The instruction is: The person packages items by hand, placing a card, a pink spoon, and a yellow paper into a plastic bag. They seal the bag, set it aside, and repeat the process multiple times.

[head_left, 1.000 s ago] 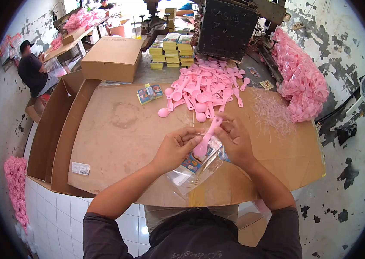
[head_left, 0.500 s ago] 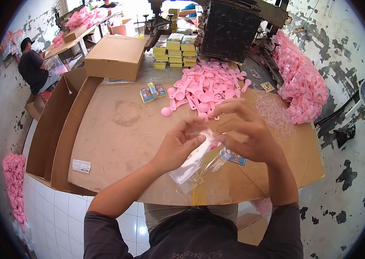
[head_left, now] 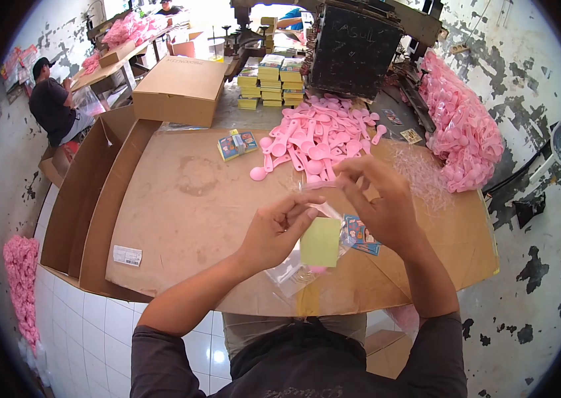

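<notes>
In front of me a clear plastic bag (head_left: 285, 273) hangs between my hands, with a pale green card (head_left: 320, 243) and a bit of pink showing at its bottom. My left hand (head_left: 279, 232) pinches the bag's left side between thumb and fingers. My right hand (head_left: 381, 202) is closed, thumb against fingertips, at the bag's upper right edge. Just beyond the fingers is a heap of pink plastic scoops (head_left: 320, 136). Blue printed cards (head_left: 360, 233) lie on the cardboard below my right hand.
A cardboard sheet (head_left: 174, 225) covers the table. A banded card bundle (head_left: 237, 145), stacked cards (head_left: 271, 76) and a closed carton (head_left: 180, 89) stand beyond. Clear scraps (head_left: 421, 174) and bagged pink scoops (head_left: 463, 123) lie right. Another person (head_left: 54, 106) sits far left.
The green card now shows inside the bag, which hangs more upright. My right hand has closed from spread fingers into a pinch at its edge. My left hand keeps its hold.
</notes>
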A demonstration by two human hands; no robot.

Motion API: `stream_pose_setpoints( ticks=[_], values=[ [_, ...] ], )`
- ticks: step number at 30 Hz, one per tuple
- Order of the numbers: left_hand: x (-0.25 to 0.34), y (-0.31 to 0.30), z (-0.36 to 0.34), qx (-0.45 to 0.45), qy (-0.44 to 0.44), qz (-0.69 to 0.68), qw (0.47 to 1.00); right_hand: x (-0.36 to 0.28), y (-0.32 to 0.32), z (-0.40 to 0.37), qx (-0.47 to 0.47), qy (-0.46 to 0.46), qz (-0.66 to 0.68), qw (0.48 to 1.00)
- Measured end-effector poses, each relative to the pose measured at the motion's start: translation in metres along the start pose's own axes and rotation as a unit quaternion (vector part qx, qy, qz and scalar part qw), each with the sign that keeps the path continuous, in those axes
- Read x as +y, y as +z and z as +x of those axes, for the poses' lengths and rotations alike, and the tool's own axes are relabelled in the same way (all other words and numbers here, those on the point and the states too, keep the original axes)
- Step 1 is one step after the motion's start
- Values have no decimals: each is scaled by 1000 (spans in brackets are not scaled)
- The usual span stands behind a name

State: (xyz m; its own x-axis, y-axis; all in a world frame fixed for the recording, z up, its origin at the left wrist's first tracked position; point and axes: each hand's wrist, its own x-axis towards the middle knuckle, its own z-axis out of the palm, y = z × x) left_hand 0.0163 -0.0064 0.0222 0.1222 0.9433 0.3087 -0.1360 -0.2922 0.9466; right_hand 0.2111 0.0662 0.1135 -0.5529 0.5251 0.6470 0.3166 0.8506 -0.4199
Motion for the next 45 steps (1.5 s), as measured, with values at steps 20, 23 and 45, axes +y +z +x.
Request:
stream_pose_setpoints(
  ticks=[20, 23, 45],
  values=[
    [19, -4, 1, 22, 8, 209, 978, 37, 1, -1, -39, -20, -38, 998],
    [7, -6, 2, 22, 18, 139, 990, 81, -56, -15, -72, 275, 352, 892],
    [-10, -5, 10, 61, -39, -5, 997, 36, 23, -44, -151, 143, 234, 950]
  ],
)
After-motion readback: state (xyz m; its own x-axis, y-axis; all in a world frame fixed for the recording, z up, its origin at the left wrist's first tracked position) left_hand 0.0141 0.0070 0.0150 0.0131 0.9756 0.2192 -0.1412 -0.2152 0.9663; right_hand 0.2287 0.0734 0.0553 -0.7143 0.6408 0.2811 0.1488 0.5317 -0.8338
